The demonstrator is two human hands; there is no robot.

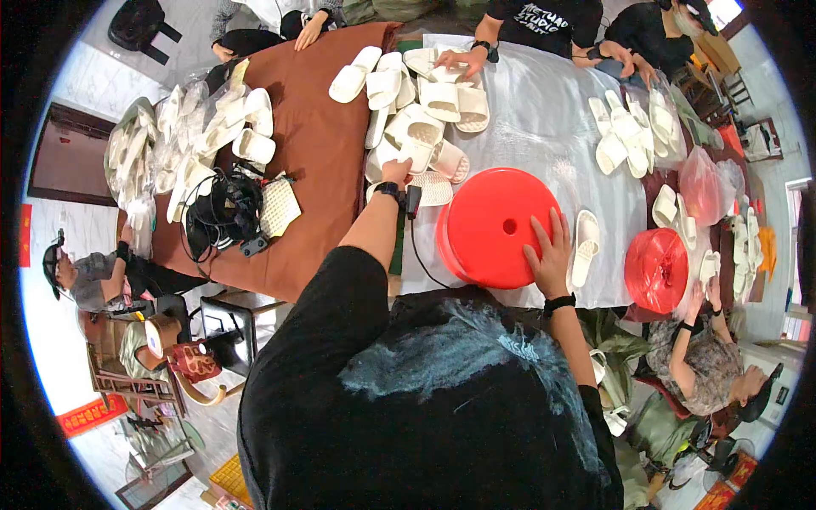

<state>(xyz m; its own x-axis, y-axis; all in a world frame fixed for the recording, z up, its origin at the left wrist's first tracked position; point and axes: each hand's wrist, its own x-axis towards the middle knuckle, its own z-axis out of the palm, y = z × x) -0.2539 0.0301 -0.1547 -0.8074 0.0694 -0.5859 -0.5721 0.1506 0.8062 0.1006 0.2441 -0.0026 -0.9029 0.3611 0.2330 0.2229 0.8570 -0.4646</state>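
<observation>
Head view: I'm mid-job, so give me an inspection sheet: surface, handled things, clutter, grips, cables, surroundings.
Surface: brown cloth on the left, clear plastic sheet on the right.
Handled things: pile of pale slippers; red round stool, nearest the person.
Clutter: tangled black gear at left; red wrapped bundle at right.
Grips: left grip at the pile's near end, hold unclear; right grip open, fingers spread on the stool.
Cables: black cable runs from beside the left wrist toward the person's body.
Surroundings: several co-workers around the table; one co-worker's hand at the pile's far end.
</observation>
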